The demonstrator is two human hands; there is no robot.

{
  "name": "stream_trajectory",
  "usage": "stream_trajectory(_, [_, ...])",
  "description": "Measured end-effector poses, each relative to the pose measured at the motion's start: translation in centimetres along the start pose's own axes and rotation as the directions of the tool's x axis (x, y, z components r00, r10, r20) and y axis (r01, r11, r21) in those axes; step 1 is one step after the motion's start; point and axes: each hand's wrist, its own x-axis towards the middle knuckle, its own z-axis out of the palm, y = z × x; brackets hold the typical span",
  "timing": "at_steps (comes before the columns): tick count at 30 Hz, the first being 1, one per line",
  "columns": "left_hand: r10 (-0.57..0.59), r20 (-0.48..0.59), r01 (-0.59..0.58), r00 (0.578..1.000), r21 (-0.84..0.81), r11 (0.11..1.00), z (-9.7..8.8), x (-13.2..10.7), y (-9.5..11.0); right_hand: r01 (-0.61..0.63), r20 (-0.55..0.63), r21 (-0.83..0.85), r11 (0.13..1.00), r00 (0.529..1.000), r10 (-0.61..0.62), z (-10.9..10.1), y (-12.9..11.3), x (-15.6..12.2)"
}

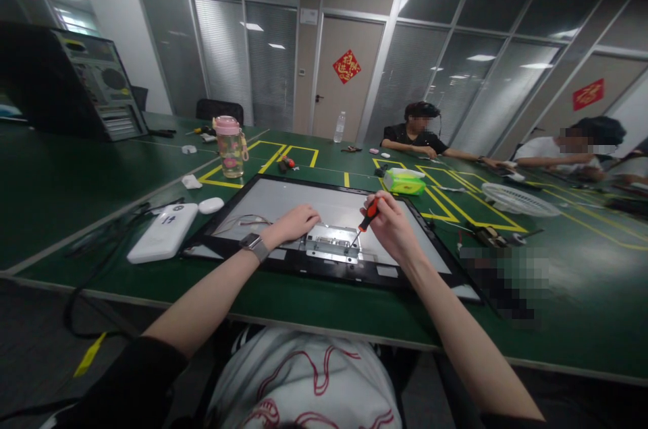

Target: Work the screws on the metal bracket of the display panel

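Note:
A large flat display panel with a black frame lies face down on the green table in front of me. A silver metal bracket sits at its near middle. My right hand is closed on a small screwdriver with a red and black handle, its tip down on the bracket. My left hand, with a watch on the wrist, rests curled on the panel beside the bracket, pressing down on it.
A white box and a white earbud case lie left of the panel. A pink bottle, a green tissue pack, a white fan grille and a computer case stand further off. Two other people sit at the far right.

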Motion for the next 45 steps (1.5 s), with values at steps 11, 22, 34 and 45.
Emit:
stream_trajectory(11, [0.005, 0.013, -0.005, 1.000, 0.033, 0.999, -0.7, -0.2, 0.7, 0.020, 0.071, -0.094, 0.995, 0.997, -0.013, 0.5, -0.5, -0.1])
stream_trajectory(22, [0.001, 0.016, -0.001, 1.000, 0.007, 1.000, -0.4, -0.1, 0.3, 0.061, 0.038, -0.088, 0.994, 0.998, -0.058, 0.2, -0.3, 0.0])
stream_trajectory(34, [0.013, 0.011, -0.013, 1.000, 0.032, 0.999, -0.2, -0.1, 0.1, 0.045, 0.163, -0.196, 0.980, 0.987, -0.013, -0.3, -0.6, 0.0])
stream_trajectory(45, [0.010, 0.019, -0.011, 1.000, 0.020, 1.000, -0.5, -0.2, 0.4, 0.216, 0.174, -0.434, 0.875, 0.973, -0.154, 0.3, -1.2, -0.4])
